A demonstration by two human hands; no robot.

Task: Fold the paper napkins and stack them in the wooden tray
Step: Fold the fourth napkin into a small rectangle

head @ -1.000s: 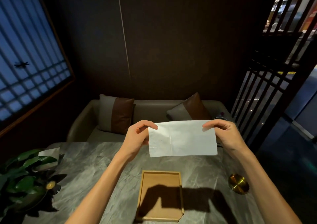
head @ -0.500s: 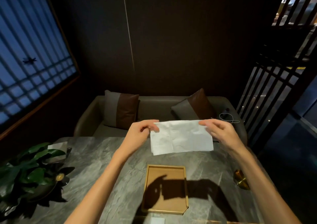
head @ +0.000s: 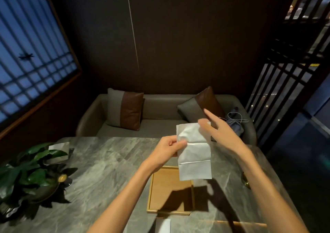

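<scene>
Left hand (head: 167, 149) pinches the paper napkin (head: 194, 154) at nine o'clock, right hand (head: 219, 131) splayed wide by its one o'clock corner, wooden tray (head: 166, 188) below

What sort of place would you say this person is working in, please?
Probably a private restaurant booth: a stone-look table, a padded sofa with two cushions behind it, and a dark slatted screen on the right.

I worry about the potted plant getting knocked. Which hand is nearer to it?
Left. The left hand, pinching the paper napkin, is right of the potted plant over the table; the right hand is farther right, beyond the paper napkin.
</scene>
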